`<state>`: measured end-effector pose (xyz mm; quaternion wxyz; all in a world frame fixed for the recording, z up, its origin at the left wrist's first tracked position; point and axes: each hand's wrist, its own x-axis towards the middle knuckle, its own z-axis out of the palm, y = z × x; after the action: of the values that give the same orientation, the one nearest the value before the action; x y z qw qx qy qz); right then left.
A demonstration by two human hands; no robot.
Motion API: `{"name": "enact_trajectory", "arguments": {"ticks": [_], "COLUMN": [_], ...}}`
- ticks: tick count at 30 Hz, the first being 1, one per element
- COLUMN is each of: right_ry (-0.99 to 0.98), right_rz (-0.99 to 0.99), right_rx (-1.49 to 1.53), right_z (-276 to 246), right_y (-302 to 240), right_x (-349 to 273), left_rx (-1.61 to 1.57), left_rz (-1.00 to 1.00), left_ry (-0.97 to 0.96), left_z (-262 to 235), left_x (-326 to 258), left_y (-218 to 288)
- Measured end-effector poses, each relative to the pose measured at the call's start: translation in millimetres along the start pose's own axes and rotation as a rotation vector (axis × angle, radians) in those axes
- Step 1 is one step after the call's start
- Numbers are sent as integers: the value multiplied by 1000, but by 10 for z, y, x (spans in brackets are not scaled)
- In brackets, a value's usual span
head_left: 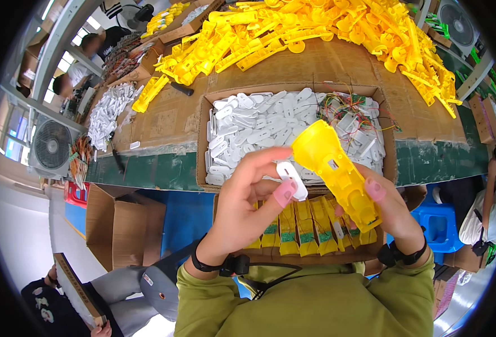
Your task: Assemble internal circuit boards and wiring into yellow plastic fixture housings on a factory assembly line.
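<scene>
My left hand [234, 210] pinches a small white oval plastic cover [289, 175] with slots between thumb and fingers. In my right hand [394, 210] is a yellow flashlight housing half [337, 174], tilted, its wide round end up toward the left and its hollow inner side showing. The cover is just left of the housing, apart from it. Behind both hands stands a cardboard box [391, 151] full of similar white covers [264, 121], with small circuit boards and coloured wires [349, 109] at its right. Below my hands, a lower box holds a row of yellow housings [289, 230] with green boards.
A large heap of yellow housing parts [315, 25] covers the back of the cardboard-topped table [220, 84]. More white pieces [110, 112] are piled at left. An open carton [99, 224] and blue stool [436, 224] flank me. At lower left a person [46, 303] holds a long box.
</scene>
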<state>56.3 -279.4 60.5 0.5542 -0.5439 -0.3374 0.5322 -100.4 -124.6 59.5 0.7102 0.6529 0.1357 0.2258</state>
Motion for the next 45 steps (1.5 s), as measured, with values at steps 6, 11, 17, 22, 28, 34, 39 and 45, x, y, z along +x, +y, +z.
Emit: {"name": "enact_trajectory", "arguments": {"ticks": [6,11,17,22,28,34,39,45], "right_ry": [-76,-381,-445,-486,-523,-548,-549,-490], "right_rz": [-56,-86,-6,57,60,15,42,138], "right_rx": [-216,-505,-382,-297,-380,-507,-598,-636], "right_z": [-17,-84,-120,-146,-112,-88,-74,-8], "right_y": [78,-6,-16,4,-127,-54,27,-27], "right_x": [-61,-42,-30,-10,44,101,162,260], "left_rx": [289,752,702,674,774,890,918,1052], "left_rz": [533,576,447,489,517,556,512,461], "left_ry": [-38,-154,-281,-303,-353,-362,-397,-491], "left_z": [-50,47,2,29,2,-34,-66,-120], "left_x": [18,53,15,-1,-9,-18,-28,28], "left_y": [-17,41,66,41,37,-33,-58,-118]}}
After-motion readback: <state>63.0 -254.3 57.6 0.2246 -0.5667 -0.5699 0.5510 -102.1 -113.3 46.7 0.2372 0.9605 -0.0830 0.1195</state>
